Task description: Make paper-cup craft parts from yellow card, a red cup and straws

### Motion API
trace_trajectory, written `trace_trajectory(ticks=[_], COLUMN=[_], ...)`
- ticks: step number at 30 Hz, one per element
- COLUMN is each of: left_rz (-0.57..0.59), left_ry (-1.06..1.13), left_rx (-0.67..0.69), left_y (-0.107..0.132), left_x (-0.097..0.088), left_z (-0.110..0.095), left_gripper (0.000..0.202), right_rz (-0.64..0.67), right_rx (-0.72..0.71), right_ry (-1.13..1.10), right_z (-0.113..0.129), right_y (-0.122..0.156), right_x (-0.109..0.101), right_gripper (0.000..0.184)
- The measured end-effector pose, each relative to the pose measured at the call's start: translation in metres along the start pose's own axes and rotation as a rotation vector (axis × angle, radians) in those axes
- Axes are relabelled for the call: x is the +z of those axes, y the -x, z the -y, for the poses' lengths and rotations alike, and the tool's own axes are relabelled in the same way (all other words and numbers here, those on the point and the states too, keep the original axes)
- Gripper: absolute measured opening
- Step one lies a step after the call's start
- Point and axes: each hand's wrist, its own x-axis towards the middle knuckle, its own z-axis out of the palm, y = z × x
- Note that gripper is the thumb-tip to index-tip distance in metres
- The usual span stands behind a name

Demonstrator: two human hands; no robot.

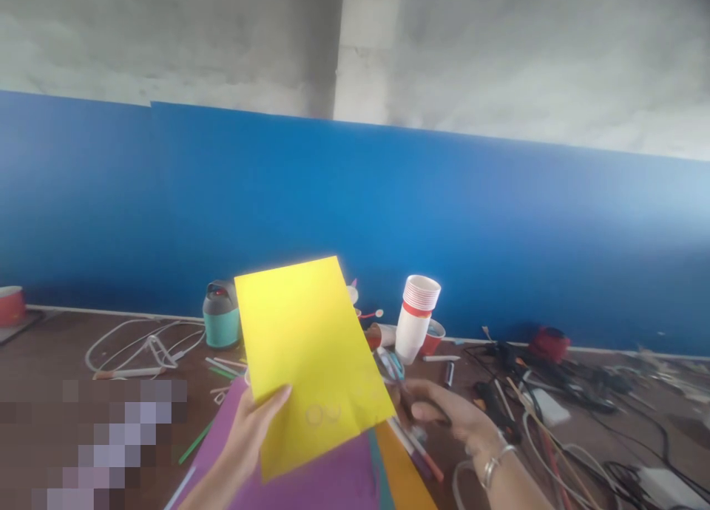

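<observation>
A bright yellow sheet of paper (299, 332) is tilted up in front of me, with faint round pencil marks near its lower edge. My left hand (252, 425) grips its lower left side, thumb on the front and fingers hidden behind. Just right of the sheet, my right hand (458, 414) is closed around dark-handled scissors (409, 405), somewhat blurred. Their tips lie close to the sheet's right edge; whether they touch it I cannot tell. Beneath the yellow sheet lie a purple sheet (327, 491) and an orange sheet (402, 477).
Stacked white paper cups (413, 329) stand behind my right hand, beside a red cup (433, 338). A teal and grey container (221, 321) is at back left, near a white cable (125, 325). Black cables (582, 381) clutter the right. A blue partition (355, 199) closes the back.
</observation>
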Motion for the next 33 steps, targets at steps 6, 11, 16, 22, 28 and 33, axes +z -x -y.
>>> trace_trajectory(ticks=[6,11,16,22,28,33], left_rz=[-0.1,-0.172,-0.136,-0.091,-0.107,-0.162], left_ry=[-0.048,-0.054,0.021,0.016,-0.035,-0.115], left_rx=[0.086,0.145,0.129,0.079,0.129,0.144], left_y=[0.002,0.001,0.004,0.01,0.007,0.005], left_x=[0.002,0.001,0.005,0.01,0.008,0.006], left_z=[0.008,0.015,0.019,0.025,0.031,0.033], left_gripper=[0.056,0.056,0.059,0.062,0.061,0.061], right_rz=[-0.053,0.123,0.133,-0.006,-0.117,-0.142], right_rx=[-0.112,0.244,0.125,-0.095,-0.106,-0.04], right_ry=[-0.151,0.027,0.025,0.003,-0.038,-0.012], right_z=[-0.01,-0.012,-0.016,-0.019,-0.03,-0.032], right_y=[0.008,0.011,-0.004,-0.021,-0.032,-0.031], right_x=[0.015,0.018,0.033,0.067,0.082,0.082], right_gripper=[0.044,0.028,0.046,0.059,0.06,0.06])
